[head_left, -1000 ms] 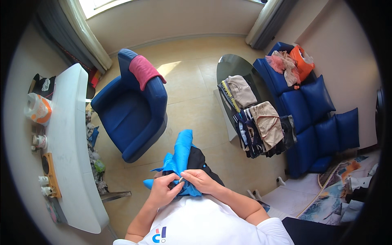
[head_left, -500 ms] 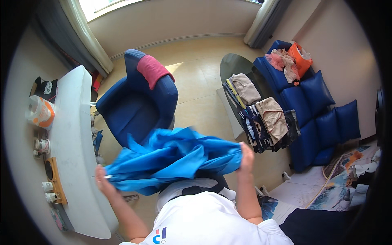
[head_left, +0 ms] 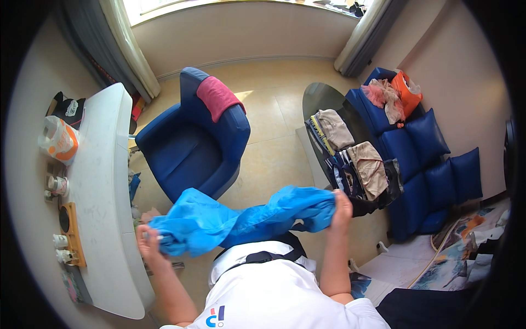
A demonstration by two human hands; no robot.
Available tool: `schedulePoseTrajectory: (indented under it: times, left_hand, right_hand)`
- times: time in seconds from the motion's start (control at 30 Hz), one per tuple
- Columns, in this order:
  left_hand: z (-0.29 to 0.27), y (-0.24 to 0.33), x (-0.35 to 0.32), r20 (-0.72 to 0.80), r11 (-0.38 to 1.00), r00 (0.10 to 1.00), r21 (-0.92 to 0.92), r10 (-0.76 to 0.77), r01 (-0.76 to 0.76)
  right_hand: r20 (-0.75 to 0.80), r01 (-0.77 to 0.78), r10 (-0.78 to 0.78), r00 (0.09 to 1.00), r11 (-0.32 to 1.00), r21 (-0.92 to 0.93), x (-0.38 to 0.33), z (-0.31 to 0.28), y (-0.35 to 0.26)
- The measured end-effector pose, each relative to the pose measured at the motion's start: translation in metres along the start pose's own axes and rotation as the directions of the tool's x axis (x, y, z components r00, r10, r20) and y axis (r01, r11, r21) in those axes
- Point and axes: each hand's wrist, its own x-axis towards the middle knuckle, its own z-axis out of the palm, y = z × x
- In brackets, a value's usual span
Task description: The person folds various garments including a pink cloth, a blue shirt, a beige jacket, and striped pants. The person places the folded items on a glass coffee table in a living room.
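Observation:
A bright blue cloth of thin fabric hangs stretched and crumpled in front of my waist; its folds hide whether it is a garment. My left hand is closed on its left end, beside the white table. At the opposite end, my right hand grips a bunched corner, with the fingers pressed together. The middle of the cloth sags between both hands. Blur softens parts of its lower left edge.
Ahead stands a blue armchair with a pink towel over its back. Folded clothes are stacked on a dark glass table. A blue sofa lines the right wall. To my left is a long white table.
The blue cloth has gone from a wide, billowing spread to a narrower, sagging band. My right hand has shifted slightly right, and my left hand slightly right too. Both keep their grip.

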Motion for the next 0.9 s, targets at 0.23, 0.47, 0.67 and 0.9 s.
schedulePoseTrajectory:
  times: [0.23, 0.47, 0.67, 0.9]
  left_hand:
    - [0.105, -0.012, -0.073, 0.677, 0.858, 0.707, 0.471, -0.204, -0.203]
    - [0.112, -0.025, -0.070, 0.696, 0.965, 0.693, 0.264, -0.186, -0.006]
    - [0.100, -0.066, -0.033, 0.385, 0.965, 0.922, 0.230, 0.030, -0.127]
    - [0.125, -0.027, 0.094, -0.096, 0.993, 0.993, 0.105, 0.065, -0.055]
  right_hand:
    - [0.774, -0.339, 0.445, 0.450, 0.887, -0.313, -0.092, 0.111, 0.007]
    - [0.885, -0.309, 0.360, 0.295, 0.913, -0.268, -0.079, 0.118, 0.000]
    - [0.920, -0.377, 0.159, 0.359, 0.926, -0.014, -0.044, 0.120, -0.006]
    - [0.829, -0.428, 0.324, 0.456, 0.896, -0.115, 0.036, 0.152, 0.016]
